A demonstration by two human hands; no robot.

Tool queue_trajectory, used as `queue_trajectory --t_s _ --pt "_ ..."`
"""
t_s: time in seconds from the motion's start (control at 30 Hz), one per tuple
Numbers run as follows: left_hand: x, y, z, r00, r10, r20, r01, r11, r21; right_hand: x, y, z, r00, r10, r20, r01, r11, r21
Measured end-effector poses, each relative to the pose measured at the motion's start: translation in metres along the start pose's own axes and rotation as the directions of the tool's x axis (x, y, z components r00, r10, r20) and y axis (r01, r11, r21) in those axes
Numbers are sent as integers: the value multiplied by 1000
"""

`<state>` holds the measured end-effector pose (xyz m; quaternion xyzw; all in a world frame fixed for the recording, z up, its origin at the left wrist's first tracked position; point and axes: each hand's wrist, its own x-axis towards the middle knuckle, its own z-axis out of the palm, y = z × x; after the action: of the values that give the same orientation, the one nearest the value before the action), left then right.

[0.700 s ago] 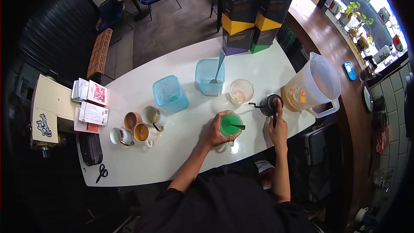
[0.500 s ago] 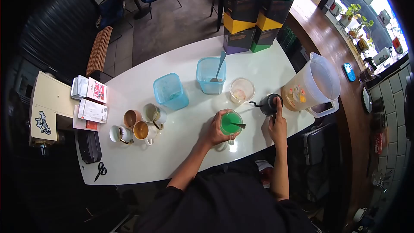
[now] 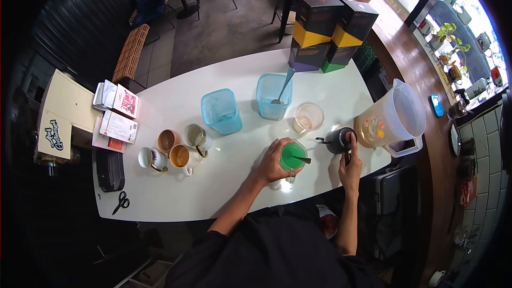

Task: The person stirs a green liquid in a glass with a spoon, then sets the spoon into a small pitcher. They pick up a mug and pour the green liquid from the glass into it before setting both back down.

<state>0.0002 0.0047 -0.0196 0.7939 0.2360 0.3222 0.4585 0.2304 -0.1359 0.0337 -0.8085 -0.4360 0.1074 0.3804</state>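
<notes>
My left hand (image 3: 273,162) is wrapped around the side of a clear glass mug (image 3: 291,176) that stands on the white table. Bright green liquid (image 3: 289,154) fills the mug, and a spoon (image 3: 302,159) leans in it with its handle to the right. To the right, my right hand (image 3: 350,168) grips the handle of a small black gooseneck kettle (image 3: 337,141), one finger stretched up to its top. The kettle's thin spout points left towards the mug, apart from it. Just behind the mug is a clear plastic cup (image 3: 309,118) with some residue inside.
Two blue plastic tubs (image 3: 221,112) stand farther back, one with a spoon (image 3: 286,82). A large plastic pitcher (image 3: 392,117) is at the right. Several mugs (image 3: 180,156), scissors (image 3: 121,202) and packets (image 3: 118,126) lie left. Stacked dark boxes (image 3: 317,16) rise at the back.
The camera view has shifted, so the whole scene sits slightly more to the right and lower. Both hands keep their holds on the glass mug and the kettle.
</notes>
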Motion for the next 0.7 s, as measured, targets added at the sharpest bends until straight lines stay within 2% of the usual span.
queue_trajectory --t_s 0.07,0.2,0.27,0.4,0.47,0.57,0.7 --pt "0 0 -1 1000 10 8 -11 999 38 -3 -6 -5 996 -76 -44 77 997 31" --pt "1 4 -4 999 -2 32 0 999 54 -8 -31 -20 998 -68 1 68 997 33" --pt "2 8 -5 999 -13 38 11 998 57 -11 -39 -23 991 -134 -4 134 991 -13" --pt "2 8 -4 1000 -17 21 16 999 34 -14 -49 -25 991 -133 10 133 988 -73" --pt "2 8 -5 999 44 22 -45 995 84 -16 -49 -25 980 -201 -9 198 970 -142" --pt "3 10 -6 999 41 17 -42 997 71 -15 -53 -25 963 -264 -57 250 951 -182" --pt "4 17 -7 1000 24 20 -25 999 45 -17 -55 -28 964 -258 -62 238 945 -226"
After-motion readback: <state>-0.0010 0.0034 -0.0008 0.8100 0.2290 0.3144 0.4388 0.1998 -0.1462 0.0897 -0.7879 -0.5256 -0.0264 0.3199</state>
